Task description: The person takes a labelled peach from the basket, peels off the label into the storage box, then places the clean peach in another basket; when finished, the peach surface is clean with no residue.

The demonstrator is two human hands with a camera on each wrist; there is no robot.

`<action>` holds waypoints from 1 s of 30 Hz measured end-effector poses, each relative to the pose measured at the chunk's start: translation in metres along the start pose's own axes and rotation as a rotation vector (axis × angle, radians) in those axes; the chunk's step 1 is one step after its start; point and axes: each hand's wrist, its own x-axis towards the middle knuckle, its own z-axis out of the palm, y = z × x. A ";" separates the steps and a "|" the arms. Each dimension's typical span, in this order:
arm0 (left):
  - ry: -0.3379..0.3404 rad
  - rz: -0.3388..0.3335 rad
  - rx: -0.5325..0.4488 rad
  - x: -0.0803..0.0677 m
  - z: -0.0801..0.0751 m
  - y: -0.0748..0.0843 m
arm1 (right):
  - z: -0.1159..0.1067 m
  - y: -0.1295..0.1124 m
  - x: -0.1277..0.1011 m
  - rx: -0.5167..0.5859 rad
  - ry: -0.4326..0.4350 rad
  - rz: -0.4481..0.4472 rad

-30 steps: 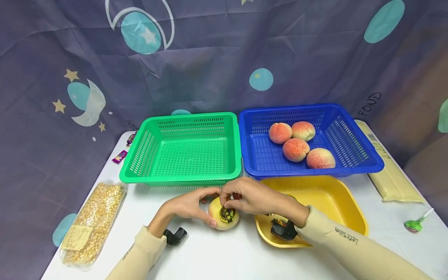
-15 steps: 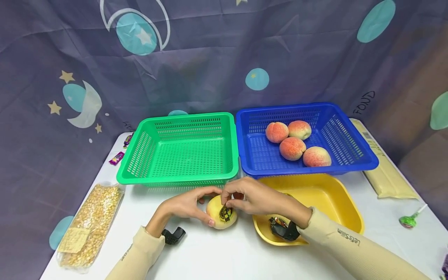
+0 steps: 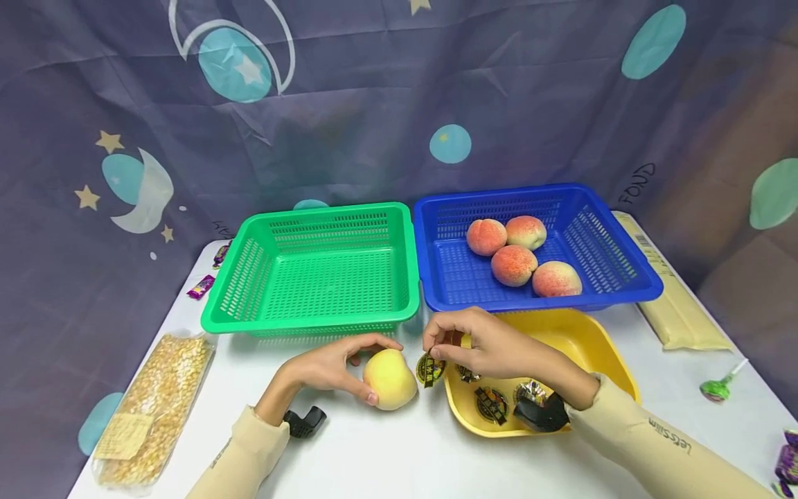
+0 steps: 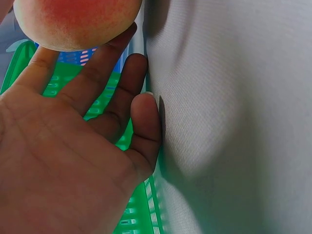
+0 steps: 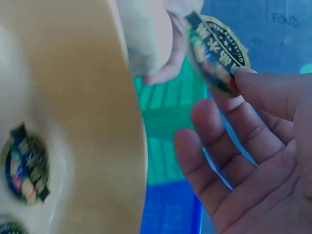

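The right hand [image 3: 492,346] is now pinching the sticker [image 3: 429,369], peeled clear of the peach [image 3: 389,378], which the left hand [image 3: 327,366] is gripping on the counter [image 3: 399,450]; peeling looks done

Green slatted plastic basket [image 3: 312,274] stands left of and touching blue slatted plastic basket [image 3: 536,242], which holds four pink-orange peaches [image 3: 520,255]. Yellow plastic tray [image 3: 580,346] lies before the blue basket, round foil stickers [image 3: 492,403] inside. Clear bag of corn kernels [image 3: 152,409] lies far left; long beige packet [image 3: 676,312] far right.
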 end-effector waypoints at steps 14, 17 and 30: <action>-0.010 -0.008 -0.008 -0.001 -0.001 0.003 | -0.038 0.016 -0.060 -0.121 0.134 0.017; -0.009 -0.011 -0.004 -0.001 -0.001 0.002 | -0.047 0.020 -0.074 -0.139 0.152 0.057; -0.018 -0.015 -0.004 -0.002 -0.001 0.001 | -0.064 0.048 -0.118 -0.234 0.122 0.150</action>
